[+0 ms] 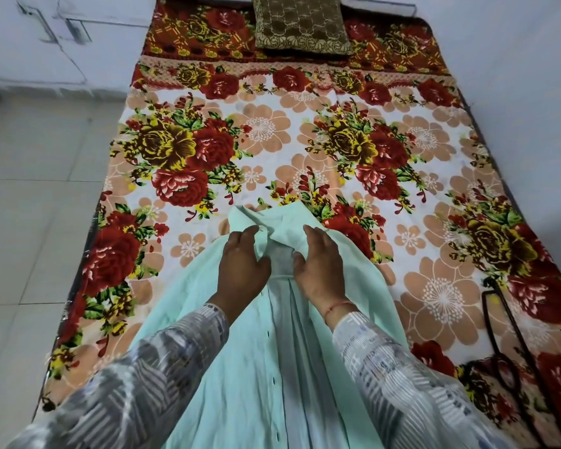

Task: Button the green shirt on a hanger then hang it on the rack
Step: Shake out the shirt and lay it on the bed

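A pale mint-green shirt [240, 367] lies on the bed with its collar end pointing away from me and its front open down the middle. Dark buttons run along its left placket. My left hand [242, 265] grips the left collar flap, fingers curled into the cloth. My right hand [319, 264] holds the right collar flap, thumb under the fabric. A black wire hanger [502, 322] lies on the bed at the right, apart from the shirt. No hanger shows inside the shirt.
The bed carries a floral sheet [305, 140] with red and yellow roses. A brown embroidered pillow [300, 22] rests at the far end. White tiled floor [36, 205] lies to the left, a pale wall to the right.
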`<state>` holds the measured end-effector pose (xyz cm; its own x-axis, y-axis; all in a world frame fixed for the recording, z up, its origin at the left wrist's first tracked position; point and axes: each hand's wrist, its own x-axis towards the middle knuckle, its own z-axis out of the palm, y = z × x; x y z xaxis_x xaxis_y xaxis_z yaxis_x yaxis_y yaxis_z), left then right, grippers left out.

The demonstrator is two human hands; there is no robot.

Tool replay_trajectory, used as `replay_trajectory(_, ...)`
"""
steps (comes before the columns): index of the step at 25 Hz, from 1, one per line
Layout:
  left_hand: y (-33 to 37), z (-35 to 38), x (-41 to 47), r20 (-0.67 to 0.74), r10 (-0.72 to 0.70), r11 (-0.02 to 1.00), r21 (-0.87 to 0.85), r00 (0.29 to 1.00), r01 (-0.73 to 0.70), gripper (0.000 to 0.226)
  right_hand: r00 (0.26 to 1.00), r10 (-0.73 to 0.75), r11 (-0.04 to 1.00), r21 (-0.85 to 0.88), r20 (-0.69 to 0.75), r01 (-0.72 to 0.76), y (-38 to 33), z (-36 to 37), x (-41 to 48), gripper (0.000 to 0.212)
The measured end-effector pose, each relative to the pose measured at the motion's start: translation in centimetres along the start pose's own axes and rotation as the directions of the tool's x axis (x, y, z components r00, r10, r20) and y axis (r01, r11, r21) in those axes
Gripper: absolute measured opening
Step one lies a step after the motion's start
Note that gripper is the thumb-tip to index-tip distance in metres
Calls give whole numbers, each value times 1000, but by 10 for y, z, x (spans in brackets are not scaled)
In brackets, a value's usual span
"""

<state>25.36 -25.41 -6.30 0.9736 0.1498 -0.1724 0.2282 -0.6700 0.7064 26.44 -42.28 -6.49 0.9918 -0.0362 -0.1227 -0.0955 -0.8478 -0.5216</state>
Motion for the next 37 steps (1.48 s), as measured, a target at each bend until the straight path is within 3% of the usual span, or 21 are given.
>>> replay_trajectory(5, 30, -1, -7, 6, 4, 1000, -2, 1000, -4, 66, 998, -41, 996, 79, -41, 44, -5, -21, -2, 60)
replay_trajectory(11, 79, 44, -40, 14, 25, 1000, -5, 1000, -25, 60, 994, -46, 995, 89, -95, 54, 48, -55, -37, 60)
replay_trajectory(17, 166, 164, -93, 141, 86, 996, -43, 986, -81, 56, 989, 34, 998, 53, -145, -26, 180, -116, -75, 60)
replay_trajectory(23, 248, 296, -145, 329, 80, 997, -23, 941, -77, 55, 957, 282, 959, 2, -65, -282, 341, -183, -116, 54)
replay_trajectory(27, 276, 372, -176, 489, -64, 998, 25, 870, 59, 57, 927, 366, 931, -31, 81, -365, 420, -187, -149, 47)
replay_trajectory(32, 283, 411, -189, 522, -212, 977, 87, 826, 195, 53, 942, 332, 943, -11, 37, -332, 439, -181, -154, 34)
replay_trajectory(35, 278, 412, -191, 541, -271, 938, -38, 796, 345, 51, 938, 340, 935, 82, 58, -344, 441, -184, -154, 27)
replay_trajectory(37, 276, 408, -195, 529, -283, 895, -154, 800, 418, 26, 941, 336, 932, 130, 37, -338, 440, -190, -155, 18)
